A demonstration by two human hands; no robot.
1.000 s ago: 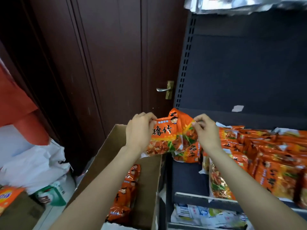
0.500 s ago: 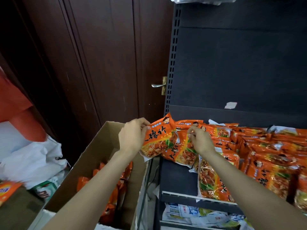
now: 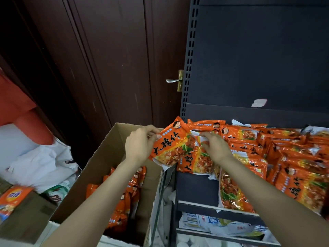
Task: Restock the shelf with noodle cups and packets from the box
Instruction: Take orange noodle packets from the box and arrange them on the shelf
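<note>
Head view: left hand (image 3: pixel 140 147) grips orange packet (image 3: pixel 171 146); right hand (image 3: pixel 216 148) holds another packet (image 3: pixel 199 162) (above shelf (image 3: pixel 194 186)).

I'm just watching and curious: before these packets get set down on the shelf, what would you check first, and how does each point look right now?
1. Left hand grips the front packet: ok.
2. Right hand holds the second packet: ok; its fingers rest on top.
3. Free spot on the shelf below the held packets: ok, bare dark surface.
4. Packets already stacked lie steady: cannot tell; they overlap loosely.
5. More stock in the box: ok, orange packets inside.
</note>
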